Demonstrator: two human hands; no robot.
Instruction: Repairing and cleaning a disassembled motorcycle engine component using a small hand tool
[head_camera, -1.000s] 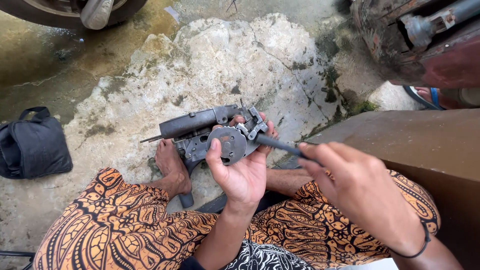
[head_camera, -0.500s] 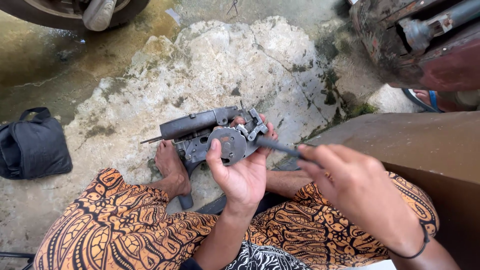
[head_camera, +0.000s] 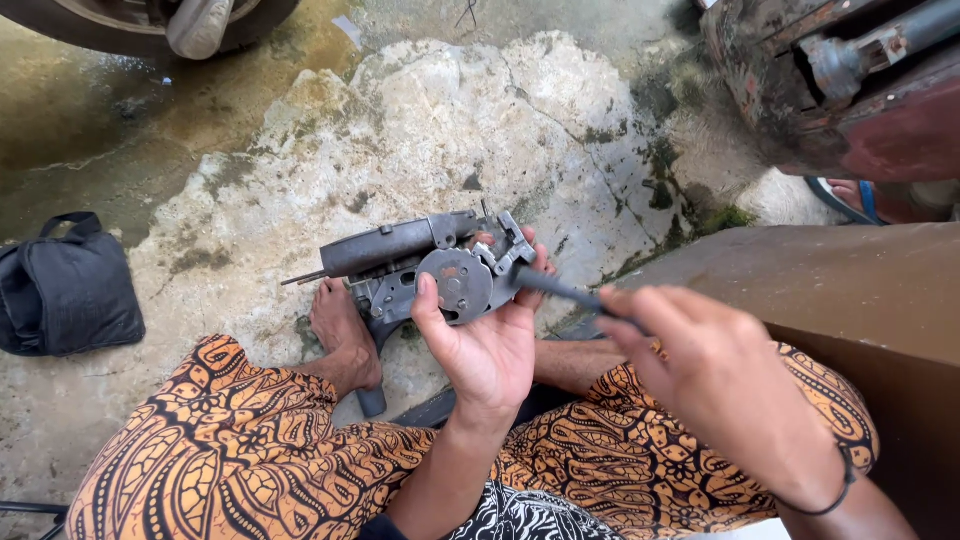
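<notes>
My left hand grips a grey metal mechanical assembly with a round disc plate and a long cylindrical body, held above my lap. My right hand holds a dark slim tool by its handle. The tool's tip rests against the right side of the assembly, near the fingers of my left hand. I sit cross-legged in orange and black patterned trousers, and my bare foot lies below the part.
A black bag lies on the ground at left. A tyre shows at the top left. Rusty reddish machinery stands at the top right. A brown flat board lies at right. The cracked concrete is wet in places.
Hardly anything has shifted. Both hands keep their hold, with the tool tip staying at the right side of the assembly.
</notes>
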